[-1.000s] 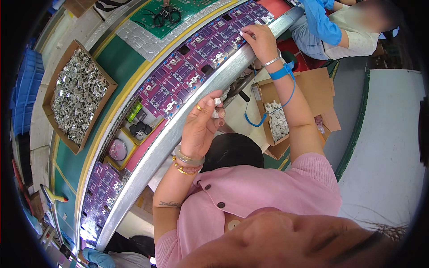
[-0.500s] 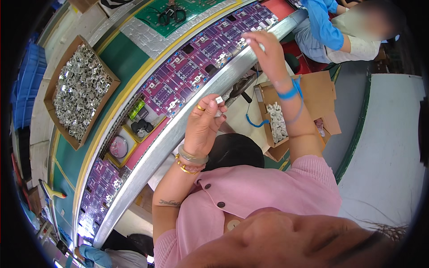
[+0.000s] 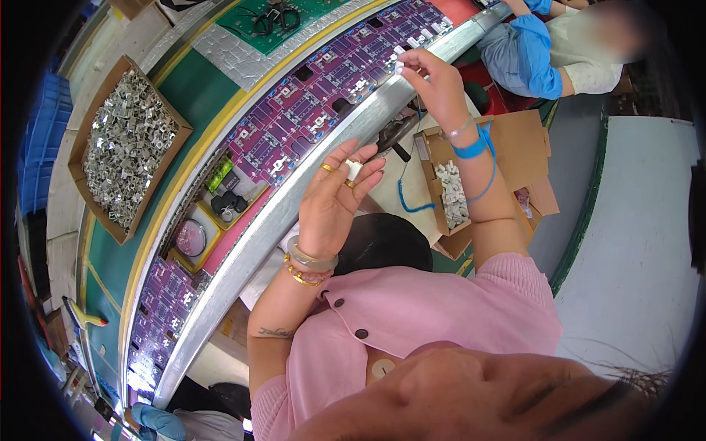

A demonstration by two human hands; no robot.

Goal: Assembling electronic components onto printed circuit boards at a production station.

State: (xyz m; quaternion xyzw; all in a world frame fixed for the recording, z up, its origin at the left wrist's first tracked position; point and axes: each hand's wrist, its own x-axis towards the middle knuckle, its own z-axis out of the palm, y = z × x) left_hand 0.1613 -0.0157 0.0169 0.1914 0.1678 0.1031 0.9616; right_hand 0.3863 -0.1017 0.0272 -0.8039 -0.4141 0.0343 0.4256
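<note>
My left hand [image 3: 329, 195], wearing a ring and bangles, is turned palm up beside the metal rail. Its fingers are loosely curled around a small white block-shaped component [image 3: 354, 170]. Farther right, my right hand [image 3: 435, 79], with a blue wrist strap [image 3: 473, 147], reaches over the rail to the purple circuit boards [image 3: 316, 99]. Thumb and forefinger pinch a small white component [image 3: 399, 67] at the board's near edge. Several similar white parts [image 3: 426, 34] stand on the boards to its far right.
The metal rail [image 3: 294, 173] runs along the boards. A cardboard box of metal clips [image 3: 129, 147] is at left; an open box of white components [image 3: 451, 195] is below my right forearm. Scissors [image 3: 276, 20] lie on a green board at the back. A co-worker [image 3: 522, 55] sits at right.
My left hand's fingers have loosened from a pinch, with the white component now lying across them. The right hand has shifted slightly left and down, its fingertips closed together. The boards have shifted slightly left.
</note>
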